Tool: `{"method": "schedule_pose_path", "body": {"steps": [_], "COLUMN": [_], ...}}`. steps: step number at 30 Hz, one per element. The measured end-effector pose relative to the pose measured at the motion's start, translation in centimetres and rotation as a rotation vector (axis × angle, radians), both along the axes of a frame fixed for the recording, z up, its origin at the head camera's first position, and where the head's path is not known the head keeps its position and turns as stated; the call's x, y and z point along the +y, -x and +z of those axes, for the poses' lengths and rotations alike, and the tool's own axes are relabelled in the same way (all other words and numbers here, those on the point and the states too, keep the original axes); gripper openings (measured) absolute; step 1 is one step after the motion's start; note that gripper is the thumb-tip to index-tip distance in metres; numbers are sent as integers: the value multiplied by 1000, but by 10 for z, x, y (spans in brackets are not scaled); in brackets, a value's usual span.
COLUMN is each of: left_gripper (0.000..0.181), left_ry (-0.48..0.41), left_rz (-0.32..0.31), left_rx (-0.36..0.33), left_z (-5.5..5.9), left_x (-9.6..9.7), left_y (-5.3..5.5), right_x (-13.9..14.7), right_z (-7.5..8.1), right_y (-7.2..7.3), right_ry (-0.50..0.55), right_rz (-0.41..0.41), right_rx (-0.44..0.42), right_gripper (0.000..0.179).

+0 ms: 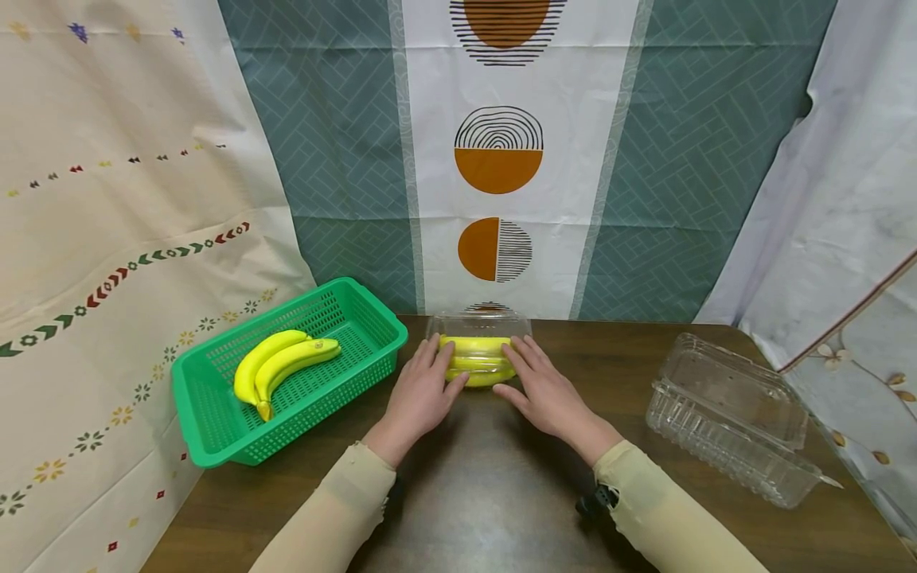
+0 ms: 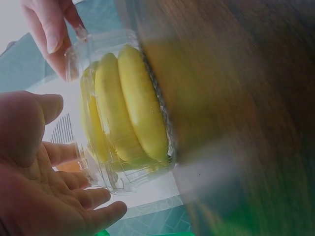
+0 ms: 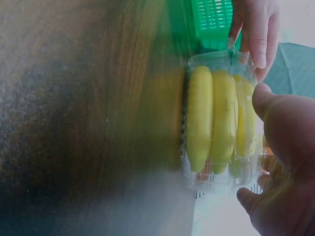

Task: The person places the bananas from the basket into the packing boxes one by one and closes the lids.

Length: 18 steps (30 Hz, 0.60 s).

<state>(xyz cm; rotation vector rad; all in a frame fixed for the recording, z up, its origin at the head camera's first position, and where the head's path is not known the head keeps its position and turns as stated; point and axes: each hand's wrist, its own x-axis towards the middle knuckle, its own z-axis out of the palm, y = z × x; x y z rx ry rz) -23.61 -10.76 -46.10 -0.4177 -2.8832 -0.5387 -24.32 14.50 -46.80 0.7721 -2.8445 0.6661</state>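
A transparent plastic clamshell box point(image 1: 481, 324) stands at the back middle of the table, with several yellow bananas point(image 1: 478, 368) side by side inside. Through its wall the bananas point(image 2: 129, 105) show in the left wrist view, and likewise the bananas point(image 3: 211, 118) in the right wrist view. My left hand point(image 1: 424, 390) is at the box's left end, fingers spread and loosely extended along its upper edge. On the opposite end my right hand point(image 1: 550, 395) mirrors it, fingers also extended. Whether the lid is fastened I cannot tell.
To the left sits a green perforated basket point(image 1: 325, 414) with a small bunch of bananas point(image 1: 286, 362) in it. Transparent plastic clamshell packaging point(image 1: 731, 430) lies open at the right side of the table point(image 1: 487, 493). A patterned cloth point(image 1: 497, 191) hangs behind the table.
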Motion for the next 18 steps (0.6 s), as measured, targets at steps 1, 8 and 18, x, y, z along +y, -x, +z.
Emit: {"method": "schedule_pose_path", "body": {"steps": [1, 8, 18], "left_gripper": [70, 69, 70], "left_ry": [-1, -2, -11], "left_rz": [0, 3, 16], "left_rx": [-1, 15, -7], "left_z": [0, -1, -3], "left_x": [0, -1, -1], "left_y": [1, 4, 10], "right_x": [0, -3, -5], "right_z": [0, 0, -1], "right_y": [0, 4, 10], "right_ry": [0, 11, 8], "right_rz": [0, -1, 2], "right_rx": [-2, 2, 1], "right_gripper": [83, 83, 84]}}
